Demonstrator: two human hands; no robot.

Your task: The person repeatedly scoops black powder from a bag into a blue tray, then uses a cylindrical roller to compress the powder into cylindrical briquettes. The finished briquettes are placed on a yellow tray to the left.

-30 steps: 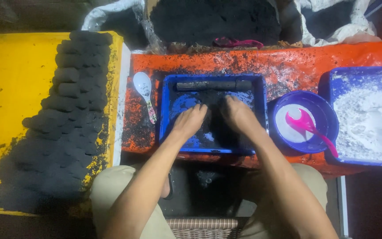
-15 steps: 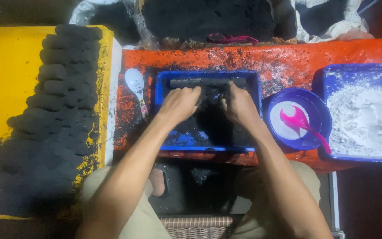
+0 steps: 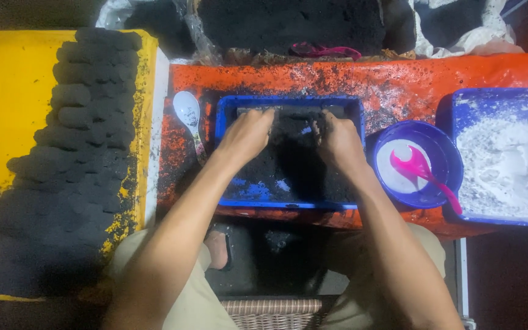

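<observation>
A blue tray (image 3: 226, 156) sits on the orange cloth, holding a heap of black charcoal powder (image 3: 288, 165). Along its far wall lies a dark cylinder-shaped mould (image 3: 291, 112). My left hand (image 3: 247, 133) and my right hand (image 3: 337, 139) are both in the tray, palms down, fingers bent and pressed into the powder just below the mould. The fingertips are sunk in the black mass, so what they hold is hidden.
Rows of black briquettes (image 3: 74, 153) cover a yellow board (image 3: 7, 110) on the left. A white spoon (image 3: 187, 116) lies beside the tray. A purple bowl (image 3: 444, 153) with a pink spoon (image 3: 420, 168) and a blue tray of white powder (image 3: 502, 159) stand right. A sack of black powder (image 3: 288, 24) is behind.
Both hands have slid away from me across the tray, from its middle up to the mould at the far wall, pushing powder along.
</observation>
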